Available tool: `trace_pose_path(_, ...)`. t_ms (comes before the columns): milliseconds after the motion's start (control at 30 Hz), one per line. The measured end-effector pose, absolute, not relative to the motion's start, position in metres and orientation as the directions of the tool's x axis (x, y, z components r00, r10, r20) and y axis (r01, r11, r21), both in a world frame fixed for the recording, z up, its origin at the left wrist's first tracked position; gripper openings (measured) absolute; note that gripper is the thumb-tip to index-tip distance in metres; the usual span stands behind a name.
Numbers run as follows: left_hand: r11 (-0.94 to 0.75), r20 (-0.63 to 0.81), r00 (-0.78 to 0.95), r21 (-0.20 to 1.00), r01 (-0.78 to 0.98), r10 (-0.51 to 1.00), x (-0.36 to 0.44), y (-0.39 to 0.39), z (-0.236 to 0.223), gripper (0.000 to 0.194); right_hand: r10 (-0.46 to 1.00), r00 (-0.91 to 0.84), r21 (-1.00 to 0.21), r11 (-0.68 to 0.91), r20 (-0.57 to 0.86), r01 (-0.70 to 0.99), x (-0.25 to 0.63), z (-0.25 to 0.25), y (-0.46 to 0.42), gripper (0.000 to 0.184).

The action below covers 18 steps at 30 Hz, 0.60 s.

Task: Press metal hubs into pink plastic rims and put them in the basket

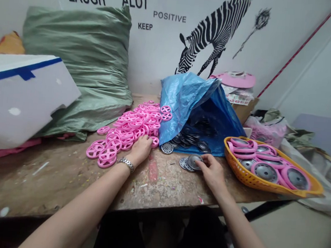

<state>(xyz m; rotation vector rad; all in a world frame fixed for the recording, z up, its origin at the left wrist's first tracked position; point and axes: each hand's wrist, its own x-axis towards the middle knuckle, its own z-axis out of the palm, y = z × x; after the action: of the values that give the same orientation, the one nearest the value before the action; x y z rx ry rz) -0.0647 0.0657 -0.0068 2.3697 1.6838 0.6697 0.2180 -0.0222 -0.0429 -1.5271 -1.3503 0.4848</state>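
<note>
My left hand (140, 149), a metal watch on its wrist, rests on the edge of a heap of pink plastic wheel rims (130, 130) on the worn wooden bench (62, 173); its fingers curl over a pink rim. My right hand (212, 170) pinches a grey metal disc (192, 162) from a small stack lying on the bench. More grey discs (191, 139) spill out of an open blue plastic bag (184, 102) just behind.
An orange basket (264, 183) of assembled pink-and-grey wheels sits at the right edge. A green sack (84, 63) and a white foam box (20, 96) fill the left back. Boxes and bags crowd the right corner by the wall.
</note>
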Motion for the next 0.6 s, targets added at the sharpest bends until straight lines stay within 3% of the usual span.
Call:
trace_pose_path(133, -0.342, 0.247, 0.239, 0.588, 0.733, 0.939, -0.07, 0.054, 0.002, 0.012, 0.889, 0.334, -0.918, 0.193, 0.313, 0.346, 0.215, -0.033, -0.035, 0.035)
trace_pose_path(267, -0.29, 0.18, 0.249, 0.793, 0.536, 0.952, -0.068, 0.021, 0.009, 0.026, 0.924, 0.3, -0.961, 0.179, 0.237, 0.21, 0.205, -0.025, -0.05, 0.041)
trace_pose_path(333, -0.232, 0.129, 0.279, 0.897, 0.376, 0.952, -0.064, 0.001, 0.01, 0.029, 0.94, 0.275, -0.976, 0.165, 0.2, 0.144, 0.198, -0.021, -0.058, 0.041)
trace_pose_path(367, -0.114, 0.059, 0.304, 0.979, 0.169, 0.951, -0.062, -0.01, 0.011, 0.028, 0.948, 0.26, -0.981, 0.16, 0.184, 0.11, 0.193, -0.019, -0.063, 0.041)
trace_pose_path(467, 0.177, -0.101, 0.328, 0.962, -0.209, 0.939, -0.053, -0.036, 0.01, 0.028, 0.965, 0.227, -0.992, 0.127, 0.127, 0.017, 0.18, -0.011, -0.076, 0.04)
trace_pose_path(600, 0.22, -0.127, 0.31, 0.933, -0.286, 0.942, -0.04, -0.063, 0.007, 0.031, 0.98, 0.19, -0.997, 0.066, 0.059, -0.033, 0.168, -0.007, -0.087, 0.039)
